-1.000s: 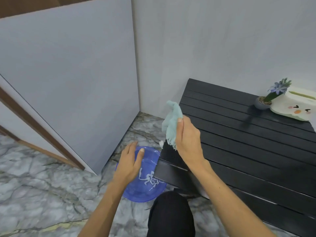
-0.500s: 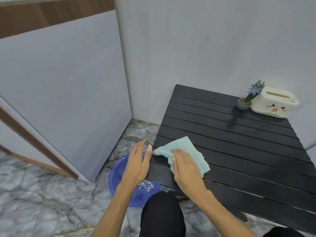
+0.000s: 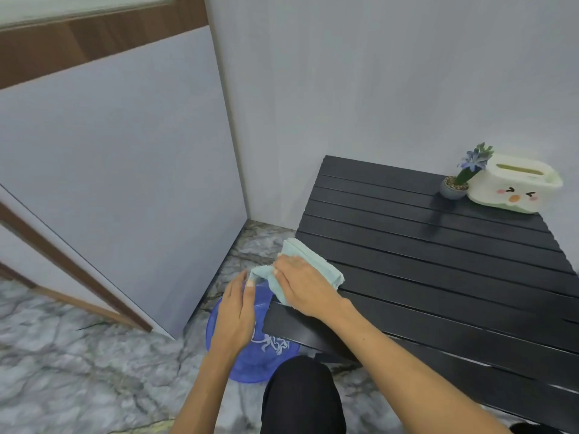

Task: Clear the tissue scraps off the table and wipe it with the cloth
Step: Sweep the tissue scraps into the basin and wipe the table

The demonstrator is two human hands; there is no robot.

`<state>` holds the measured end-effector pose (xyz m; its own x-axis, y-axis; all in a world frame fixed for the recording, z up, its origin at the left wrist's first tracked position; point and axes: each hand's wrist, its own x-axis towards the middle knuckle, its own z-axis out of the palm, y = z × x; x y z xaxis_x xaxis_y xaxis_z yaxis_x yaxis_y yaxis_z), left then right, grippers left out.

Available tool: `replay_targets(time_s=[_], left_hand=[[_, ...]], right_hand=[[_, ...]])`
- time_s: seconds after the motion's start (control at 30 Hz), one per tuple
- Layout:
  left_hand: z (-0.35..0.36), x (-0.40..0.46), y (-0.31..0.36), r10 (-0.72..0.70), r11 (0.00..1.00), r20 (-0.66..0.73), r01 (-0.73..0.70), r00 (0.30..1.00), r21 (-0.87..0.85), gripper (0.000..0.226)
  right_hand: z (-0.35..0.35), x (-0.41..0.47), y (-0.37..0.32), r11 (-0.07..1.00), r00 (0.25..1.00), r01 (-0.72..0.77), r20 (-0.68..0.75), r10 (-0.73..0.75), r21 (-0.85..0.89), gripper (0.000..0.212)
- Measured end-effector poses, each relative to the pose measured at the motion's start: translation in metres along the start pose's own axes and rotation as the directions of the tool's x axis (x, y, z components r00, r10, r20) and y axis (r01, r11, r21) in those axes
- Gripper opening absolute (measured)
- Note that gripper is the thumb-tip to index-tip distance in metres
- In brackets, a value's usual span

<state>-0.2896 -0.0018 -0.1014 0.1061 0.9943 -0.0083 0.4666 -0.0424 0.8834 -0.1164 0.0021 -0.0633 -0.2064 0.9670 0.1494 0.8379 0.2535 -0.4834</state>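
A pale green cloth (image 3: 308, 256) lies on the near left corner of the black slatted table (image 3: 438, 264), hanging a little over the edge. My right hand (image 3: 305, 285) presses flat on the cloth. My left hand (image 3: 236, 311) hovers beside the table edge with fingers spread, its thumb touching the cloth's hanging corner. Under it on the floor sits a blue basin (image 3: 250, 352) with white tissue scraps (image 3: 272, 343) inside. No scraps show on the table top.
A small potted plant with a purple flower (image 3: 457, 180) and a white tissue box with a face (image 3: 513, 183) stand at the table's far right corner. Grey walls close in behind and to the left. The floor is marble, and my dark-clad knee (image 3: 300, 396) is beside the basin.
My right hand has slid the cloth leftward to the table's corner, so it now overhangs the edge. A second ago the cloth was held bunched up in the air. My left hand stays over the basin.
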Motion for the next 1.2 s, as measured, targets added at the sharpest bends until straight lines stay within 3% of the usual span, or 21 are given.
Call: replay_targets(time_s=[0.17,0.27,0.37,0.47,0.67,0.77,0.87,0.97,1.2], left_hand=[[-0.004,0.001,0.000,0.003,0.999,0.020,-0.004,1.000,0.050,0.056],[-0.009,0.003,-0.004,-0.014,0.999,0.019,0.013,1.000,0.052,0.058],[-0.014,0.003,-0.006,-0.026,0.998,0.024,0.024,0.999,0.066,0.058],[-0.014,0.002,-0.002,-0.033,0.998,0.024,0.031,0.999,0.053,0.059],[-0.009,0.005,0.024,0.025,1.000,0.023,-0.025,0.999,-0.016,0.054],[-0.006,0.007,0.032,0.046,0.999,0.020,-0.045,0.999,-0.022,0.054],[-0.004,0.007,0.035,0.057,0.998,0.030,-0.056,0.998,-0.030,0.055],[-0.002,0.003,0.036,0.045,0.998,0.031,-0.043,0.999,-0.054,0.053],[0.003,-0.004,0.022,-0.005,0.996,0.021,0.007,1.000,-0.086,0.053]], right_hand=[[-0.001,0.016,0.007,0.996,0.992,-0.082,-0.092,0.086,0.042,0.026],[-0.015,0.016,0.008,0.941,0.954,-0.215,-0.150,0.259,0.260,0.029],[-0.034,0.010,0.011,0.889,0.906,-0.202,-0.266,0.329,0.411,0.026],[-0.054,0.000,0.014,0.915,0.918,-0.145,-0.293,0.266,0.375,0.024],[-0.037,-0.049,0.021,0.989,0.992,-0.124,0.008,0.123,0.082,0.026],[-0.028,-0.074,0.015,0.994,0.999,-0.049,0.002,0.049,0.099,0.032],[-0.033,-0.082,0.011,0.965,0.972,-0.128,-0.165,0.169,0.230,0.027],[-0.038,-0.081,0.013,0.879,0.870,-0.222,-0.321,0.374,0.422,0.022],[-0.021,-0.071,-0.012,0.853,0.883,-0.256,-0.249,0.398,0.454,0.023]])
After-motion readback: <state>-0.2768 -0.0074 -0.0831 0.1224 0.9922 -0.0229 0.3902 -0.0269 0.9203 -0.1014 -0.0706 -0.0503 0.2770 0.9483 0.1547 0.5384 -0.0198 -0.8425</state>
